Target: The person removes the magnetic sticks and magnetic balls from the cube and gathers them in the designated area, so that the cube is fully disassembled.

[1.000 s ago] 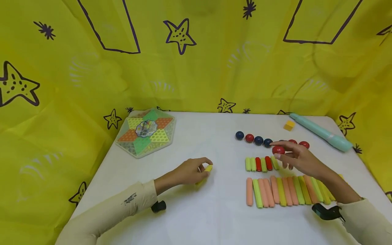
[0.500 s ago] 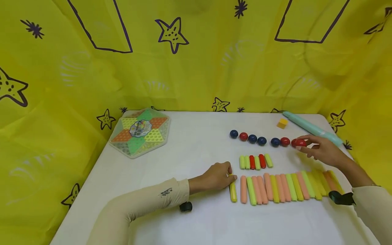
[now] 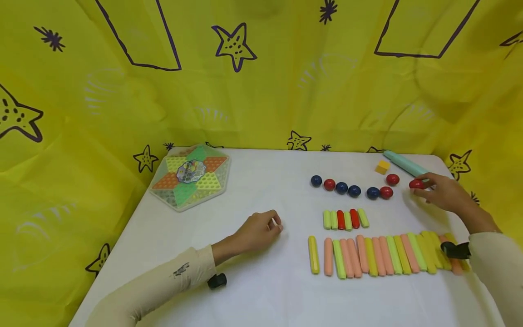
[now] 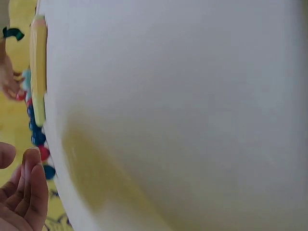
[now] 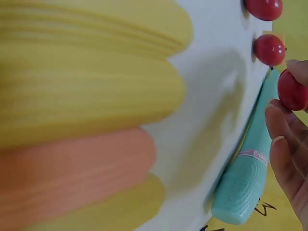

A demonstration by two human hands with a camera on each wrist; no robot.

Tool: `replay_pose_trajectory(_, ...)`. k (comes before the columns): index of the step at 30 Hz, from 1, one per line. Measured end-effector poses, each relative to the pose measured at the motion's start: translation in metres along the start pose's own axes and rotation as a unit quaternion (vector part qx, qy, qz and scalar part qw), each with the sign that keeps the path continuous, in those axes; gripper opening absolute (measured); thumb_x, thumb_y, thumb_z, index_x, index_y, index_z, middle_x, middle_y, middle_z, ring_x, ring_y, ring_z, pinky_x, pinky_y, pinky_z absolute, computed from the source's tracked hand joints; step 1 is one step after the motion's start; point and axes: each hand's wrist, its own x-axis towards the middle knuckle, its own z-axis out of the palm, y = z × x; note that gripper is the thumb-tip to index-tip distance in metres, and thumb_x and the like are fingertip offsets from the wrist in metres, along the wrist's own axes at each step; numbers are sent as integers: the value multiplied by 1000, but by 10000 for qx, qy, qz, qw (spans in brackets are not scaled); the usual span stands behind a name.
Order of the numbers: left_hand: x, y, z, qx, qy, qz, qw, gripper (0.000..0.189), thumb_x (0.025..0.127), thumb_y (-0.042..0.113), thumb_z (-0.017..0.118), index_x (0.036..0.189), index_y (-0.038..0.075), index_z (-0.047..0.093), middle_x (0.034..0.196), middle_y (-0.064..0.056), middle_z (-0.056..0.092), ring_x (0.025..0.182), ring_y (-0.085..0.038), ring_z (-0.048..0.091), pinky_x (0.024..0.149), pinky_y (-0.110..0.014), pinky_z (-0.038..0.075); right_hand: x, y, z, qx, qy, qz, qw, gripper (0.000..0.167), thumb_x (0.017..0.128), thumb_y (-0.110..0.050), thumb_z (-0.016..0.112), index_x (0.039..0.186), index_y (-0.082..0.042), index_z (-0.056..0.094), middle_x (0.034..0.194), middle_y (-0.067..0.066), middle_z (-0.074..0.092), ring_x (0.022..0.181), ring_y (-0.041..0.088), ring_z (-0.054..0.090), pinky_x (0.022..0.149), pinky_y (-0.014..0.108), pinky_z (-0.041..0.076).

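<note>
My left hand [image 3: 259, 230] hovers over the white table, loosely curled, with nothing between thumb and fingers. To its right lies a yellow ridged stick [image 3: 313, 254], like modelling clay, apart from the left end of a long row of orange, lime and yellow sticks [image 3: 382, 256]. My right hand [image 3: 443, 194] pinches a red ball [image 3: 416, 184] at the far right, above the table. Two other red balls, one [image 3: 392, 179] behind the other [image 3: 386, 192], rest to its left. In the right wrist view, the held ball [image 5: 292, 90] sits between thumb and fingertips.
Blue balls [image 3: 342, 188] and a red one continue the ball line leftward. Short lime and red sticks [image 3: 341, 220] lie before it. A yellow cube [image 3: 382, 167] and a teal cylinder [image 3: 404, 163] are behind. A hexagonal star-patterned game board [image 3: 191, 177] lies back left.
My left hand set the yellow stick down left of the row, let go and drew back left. My right hand carried the red ball rightward; another red ball shifted out of line.
</note>
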Motion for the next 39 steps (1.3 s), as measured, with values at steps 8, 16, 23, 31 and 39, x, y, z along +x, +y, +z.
replay_pose_trajectory(8, -18, -27, -45, -59, 452, -171, 9988, 14, 100, 23, 61, 105, 11, 66, 79, 0, 66, 50, -9, 53, 48, -27, 45, 16, 9, 1, -271, -153, -202, 9993, 54, 97, -30, 67, 129, 10, 50, 108, 36, 62, 71, 20, 64, 63, 31, 46)
replay_pose_trajectory(16, -36, -55, -72, 405, 839, -498, 9944, 11, 98, 21, 63, 101, 11, 67, 76, 2, 65, 52, -9, 53, 48, -27, 44, 25, 9, 9, -80, -357, -439, 9984, 56, 98, -32, 66, 130, 11, 51, 108, 34, 64, 75, 20, 64, 65, 32, 51)
replay_pose_trajectory(23, -47, -70, -84, 621, 975, -571, 9917, 11, 98, 19, 63, 100, 10, 68, 77, 2, 65, 56, -9, 53, 51, -27, 44, 27, 8, 11, -138, -424, -442, 9980, 61, 98, -36, 66, 133, 11, 49, 110, 34, 64, 76, 20, 65, 68, 35, 52)
replay_pose_trajectory(31, -56, -71, -99, 382, 1105, -669, 9909, 9, 99, 16, 62, 101, 8, 66, 80, -6, 67, 59, -11, 58, 52, -27, 47, 35, 2, -1, -101, 100, -141, 9998, 69, 99, -45, 60, 134, 13, 46, 117, 38, 59, 75, 24, 69, 65, 34, 50)
replay_pose_trajectory(39, -57, -70, -106, 360, 1133, -705, 9904, 12, 100, 15, 60, 103, 5, 66, 82, -10, 70, 60, -11, 59, 54, -26, 49, 56, 0, -8, -522, -197, 32, 9984, 74, 98, -48, 59, 138, 11, 43, 123, 40, 56, 93, 44, 62, 79, 58, 47)
